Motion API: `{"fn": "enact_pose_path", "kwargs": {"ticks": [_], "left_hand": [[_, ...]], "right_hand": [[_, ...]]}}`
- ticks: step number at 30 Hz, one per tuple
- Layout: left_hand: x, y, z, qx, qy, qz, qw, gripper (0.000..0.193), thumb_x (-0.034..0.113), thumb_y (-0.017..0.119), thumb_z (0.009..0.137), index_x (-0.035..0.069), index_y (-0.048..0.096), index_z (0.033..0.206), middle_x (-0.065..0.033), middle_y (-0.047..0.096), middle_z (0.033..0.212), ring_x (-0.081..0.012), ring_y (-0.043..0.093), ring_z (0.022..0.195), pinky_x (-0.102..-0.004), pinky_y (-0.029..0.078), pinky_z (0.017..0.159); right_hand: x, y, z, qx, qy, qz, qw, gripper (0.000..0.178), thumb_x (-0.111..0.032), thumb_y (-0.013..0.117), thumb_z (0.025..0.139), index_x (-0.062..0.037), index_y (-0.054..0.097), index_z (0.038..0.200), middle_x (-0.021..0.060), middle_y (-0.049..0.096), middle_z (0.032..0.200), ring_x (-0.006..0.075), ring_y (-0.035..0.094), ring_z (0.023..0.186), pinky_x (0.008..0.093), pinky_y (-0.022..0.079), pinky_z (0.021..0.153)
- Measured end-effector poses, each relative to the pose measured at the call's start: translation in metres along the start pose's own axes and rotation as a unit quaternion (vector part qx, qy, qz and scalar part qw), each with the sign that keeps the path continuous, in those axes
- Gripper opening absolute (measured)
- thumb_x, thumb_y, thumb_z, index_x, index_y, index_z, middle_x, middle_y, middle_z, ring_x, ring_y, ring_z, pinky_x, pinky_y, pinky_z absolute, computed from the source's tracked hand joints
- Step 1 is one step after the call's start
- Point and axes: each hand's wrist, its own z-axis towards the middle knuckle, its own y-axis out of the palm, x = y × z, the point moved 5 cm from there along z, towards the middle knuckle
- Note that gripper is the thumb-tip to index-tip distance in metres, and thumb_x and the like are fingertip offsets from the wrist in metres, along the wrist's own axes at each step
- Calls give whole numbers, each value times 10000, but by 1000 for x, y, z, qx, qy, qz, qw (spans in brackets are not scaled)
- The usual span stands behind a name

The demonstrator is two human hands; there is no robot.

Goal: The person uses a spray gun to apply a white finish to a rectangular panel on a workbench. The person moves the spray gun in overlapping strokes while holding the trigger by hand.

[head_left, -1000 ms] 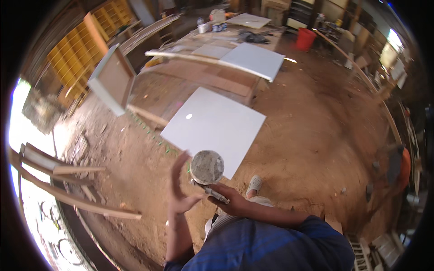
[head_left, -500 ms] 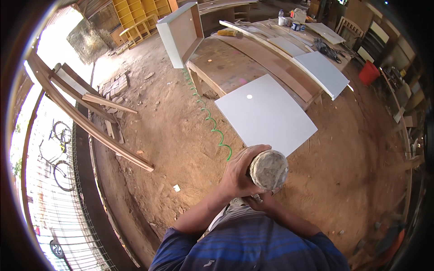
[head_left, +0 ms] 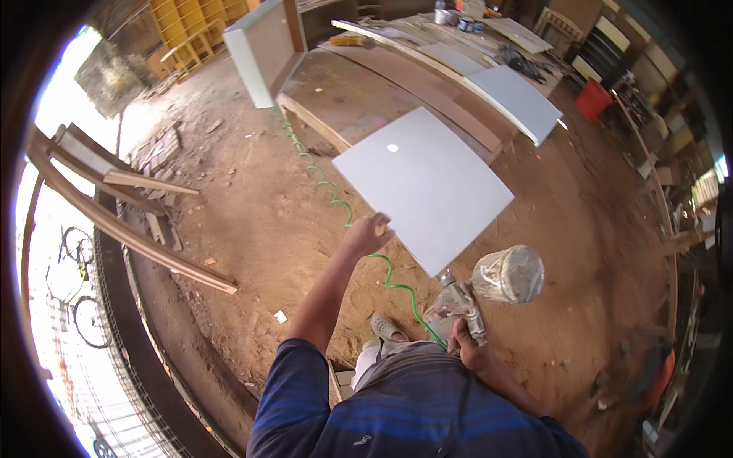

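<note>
My right hand (head_left: 469, 347) is closed round the handle of a metal spray gun (head_left: 464, 304), low and to the right. The gun's paint-smeared cup (head_left: 509, 275) sticks out to the right, and its nozzle is close to the near corner of a white panel (head_left: 427, 191). My left hand (head_left: 369, 233) is at the panel's left edge, fingers curled and thumb apart from them, with nothing visible between. Whether it touches the edge, I cannot tell. A green coiled hose (head_left: 393, 284) runs from the far left, passes under my left hand and reaches the gun's handle.
Behind the panel stands a stained worktable (head_left: 336, 88) with boards and a pale panel (head_left: 515, 103) on it. An open white box (head_left: 263, 57) rests at its left end. A red bucket (head_left: 593, 99) is at the right. Long wooden strips (head_left: 145, 221) lean at the left.
My left hand has let go of the gun's cup and moved left to the panel's edge. The spray gun has swung right and tilted in my right hand. The view has shifted.
</note>
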Motion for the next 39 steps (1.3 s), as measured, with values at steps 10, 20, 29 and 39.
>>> {"fn": "enact_pose_path", "kwargs": {"ticks": [10,20,29,39], "left_hand": [[-74,130,-94,-329,-102,213,914,589,633,627,889,74,807,937,-212,775,1022,-393,738,990,-504,567,919],[-9,166,-177,-280,-297,58,911,658,677,572,964,91,812,790,-165,765,789,-367,752,842,-481,567,847],[47,246,-231,-65,-401,41,913,640,650,546,994,68,809,952,-235,749,869,-430,730,892,-518,570,812],[114,297,-212,-6,-407,128,904,553,570,595,995,67,796,881,-230,722,779,-431,719,782,-533,564,744]], "right_hand": [[20,-84,-30,116,37,104,987,383,-396,527,1123,-50,604,1270,-11,514,663,85,461,542,258,374,527],[101,-174,4,141,93,9,986,443,-328,617,1089,-125,503,1466,-27,622,820,50,503,616,247,415,563],[140,-206,76,-159,123,-53,978,541,-296,655,1077,-172,508,1583,23,682,1066,100,592,951,311,502,896],[163,-221,90,-200,66,-54,976,515,-182,640,1076,-165,512,1575,10,663,1014,71,541,870,268,486,808]]}}
